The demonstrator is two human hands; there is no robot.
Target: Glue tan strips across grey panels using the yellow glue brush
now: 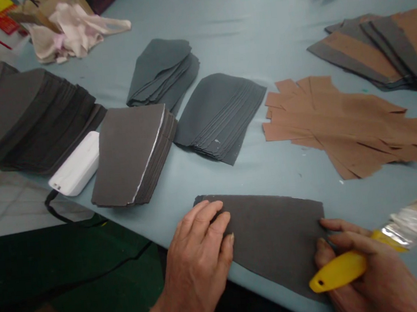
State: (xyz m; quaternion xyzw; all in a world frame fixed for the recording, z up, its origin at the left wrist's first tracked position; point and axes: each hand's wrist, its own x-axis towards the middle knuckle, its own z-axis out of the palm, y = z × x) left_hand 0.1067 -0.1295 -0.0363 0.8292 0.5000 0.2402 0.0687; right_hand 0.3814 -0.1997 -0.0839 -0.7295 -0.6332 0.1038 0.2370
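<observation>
Two hands, nearest the table edge, head our list. The left hand (200,256) lies flat and open, palm down, fingers together on the left end of a dark grey sheet (276,233); it grips nothing. The right hand (370,278) is closed around the yellow handle of a brush (340,271), its fingertips touching the sheet's right edge (the pale bristles point right and are blurred). The sheet lies on the pale blue table (256,46), its lower edge reaching the near rim.

Next we enter, left of centre, a white box (77,164) at the table's edge, touching a dark stack (130,154) with a pale edge showing along its top sheet. Just right of that we record a fanned grey stack (219,115), and right again a spread of tan pieces (346,121).

Farther back we note a tall dark pile (22,121) at far left, a smaller grey stack (162,74) in the middle, and overlapping grey-and-tan pieces (379,48) at far right. Farthest, upper left, a crumpled pale cloth (72,31).
</observation>
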